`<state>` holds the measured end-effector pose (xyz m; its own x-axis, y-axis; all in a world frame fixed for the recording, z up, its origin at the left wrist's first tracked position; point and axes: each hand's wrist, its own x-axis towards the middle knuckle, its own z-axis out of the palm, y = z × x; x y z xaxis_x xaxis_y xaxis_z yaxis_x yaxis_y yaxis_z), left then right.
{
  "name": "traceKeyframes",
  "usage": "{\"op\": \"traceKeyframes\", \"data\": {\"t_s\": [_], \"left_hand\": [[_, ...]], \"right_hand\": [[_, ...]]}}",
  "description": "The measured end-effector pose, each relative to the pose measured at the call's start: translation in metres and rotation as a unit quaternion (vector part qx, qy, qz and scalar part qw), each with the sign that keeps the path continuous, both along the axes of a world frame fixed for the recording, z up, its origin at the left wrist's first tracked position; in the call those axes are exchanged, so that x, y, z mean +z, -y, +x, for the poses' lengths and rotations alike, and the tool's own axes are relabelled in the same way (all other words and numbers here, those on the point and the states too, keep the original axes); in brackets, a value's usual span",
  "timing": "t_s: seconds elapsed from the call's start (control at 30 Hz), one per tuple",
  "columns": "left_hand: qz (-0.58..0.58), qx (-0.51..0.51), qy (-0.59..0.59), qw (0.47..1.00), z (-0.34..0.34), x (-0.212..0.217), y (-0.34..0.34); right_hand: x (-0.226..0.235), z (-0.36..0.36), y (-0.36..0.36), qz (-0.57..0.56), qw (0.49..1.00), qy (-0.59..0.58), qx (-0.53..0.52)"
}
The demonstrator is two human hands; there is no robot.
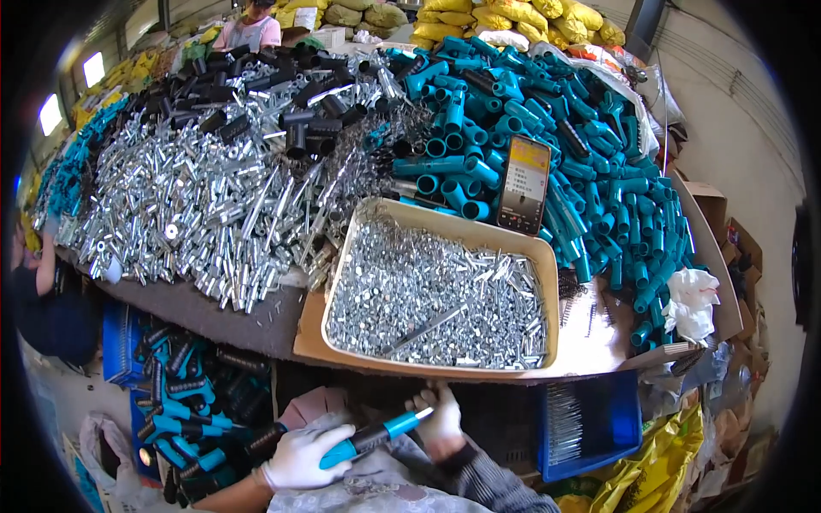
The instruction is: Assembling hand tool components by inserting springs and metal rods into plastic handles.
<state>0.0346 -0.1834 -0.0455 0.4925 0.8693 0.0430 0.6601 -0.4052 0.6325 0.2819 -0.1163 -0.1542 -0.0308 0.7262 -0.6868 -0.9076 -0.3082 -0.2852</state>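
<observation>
My left hand [308, 457], in a white glove, is closed around a teal-and-black tool handle [372, 440]. The handle is held tilted over my lap, and its bright metal tip points up toward my right hand. My right hand [440, 421], also gloved, is just beyond that tip, below the table's front edge. Its fingers are curled; whatever they hold, if anything, cannot be made out. Above both hands, a cream tray [332, 342] of small metal pins and rods stands on cardboard at the table edge. One longer metal strip [428, 327] lies across those parts.
Loose metal tubes [197, 205] and black sleeves [308, 132] cover the table's left; teal handles [590, 188] are heaped at right. A phone [524, 185] leans behind the tray. Blue bins [629, 419] sit below the table. Another person [250, 32] is across the table; someone else [51, 299] is at left.
</observation>
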Motion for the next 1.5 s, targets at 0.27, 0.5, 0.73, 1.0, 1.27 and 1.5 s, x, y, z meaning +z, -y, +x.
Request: {"op": "traceKeyframes", "data": {"t_s": [0.27, 0.5, 0.73, 1.0, 1.27, 1.5], "left_hand": [[-0.255, -0.081, -0.110, 0.957, 0.031, -0.065, -0.039], [-0.199, 0.023, -0.055, 0.978, 0.038, -0.091, -0.032], [-0.166, 0.053, -0.026, 0.984, 0.059, -0.084, -0.042], [-0.172, 0.108, -0.158, 0.966, 0.106, -0.123, -0.056], [-0.224, 0.131, -0.108, 0.960, 0.091, -0.143, -0.060], [-0.215, 0.124, -0.097, 0.964, 0.097, -0.173, -0.053]], "right_hand": [[-0.207, -0.004, -0.086, 0.218, 0.431, 0.657, 0.579], [-0.222, 0.003, -0.118, 0.229, 0.457, 0.687, 0.516], [-0.228, 0.005, -0.117, 0.241, 0.485, 0.701, 0.464], [-0.215, -0.008, -0.081, 0.263, 0.497, 0.710, 0.424], [-0.119, -0.035, -0.035, 0.334, 0.375, 0.740, 0.447], [-0.150, -0.027, -0.030, 0.277, 0.412, 0.752, 0.434]]}}
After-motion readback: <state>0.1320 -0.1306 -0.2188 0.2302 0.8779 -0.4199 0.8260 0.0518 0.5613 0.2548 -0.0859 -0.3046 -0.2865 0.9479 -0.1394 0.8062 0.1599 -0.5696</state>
